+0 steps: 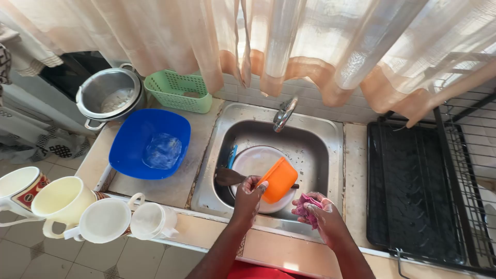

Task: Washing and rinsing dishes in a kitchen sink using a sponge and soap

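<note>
Orange cup (279, 179) sits over the sink (330, 135), tipped on its side and pinched at its rim by the soapy left hand (249, 192). At about four o'clock from it, the right hand (323, 213) is closed around a pink cloth (307, 205). Wet, sudsy fingers could let the cup slide and knock the white plate (253, 160) lying beneath it, where a dark spoon (228, 177) also rests. Out at nine o'clock, four mugs (106, 219) stand near the counter edge; a stray elbow might push one off. A blue bowl (150, 142) sits at ten o'clock.
</note>
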